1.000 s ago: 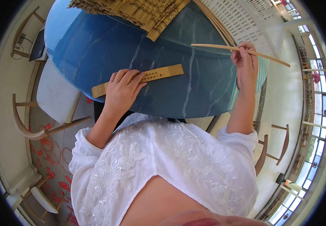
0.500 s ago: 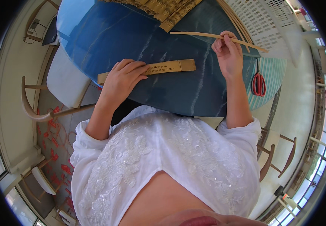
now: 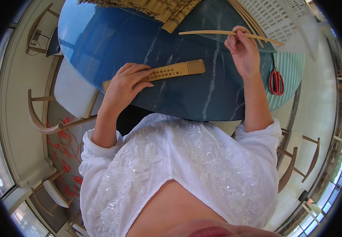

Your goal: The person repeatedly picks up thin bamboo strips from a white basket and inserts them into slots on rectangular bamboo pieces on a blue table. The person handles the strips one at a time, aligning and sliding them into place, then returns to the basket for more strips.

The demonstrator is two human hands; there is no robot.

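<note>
Presently, the gold strip (image 3: 178,71) lay on the blue counter (image 3: 115,43), near its front edge, slanting a little upward to the right. The left hand (image 3: 128,81) rested across it, fingers over the top and thumb by the lower edge; whether that grip was pinching the strip or just pressing it down, I could not tell. Compared with a second before, less of the strip's left end showed past the hand and more of its right end.

Above and to the right, the right hand (image 3: 244,51) had a firm grip on a thin wooden stick (image 3: 204,33), held between thumb and fingers over the counter. The stick had come leftward: its left tip had been beyond the strip's right end, and now it reached back past that end. It also ran closer to level than before.

Just beside the right wrist, red-handled scissors (image 3: 276,81) had come into sight on the striped section (image 3: 295,73). Farther out, more sticks (image 3: 249,19) lay next to a white basket (image 3: 275,21), and a heap of gold strips (image 3: 159,11) covered the far side, as earlier.
</note>
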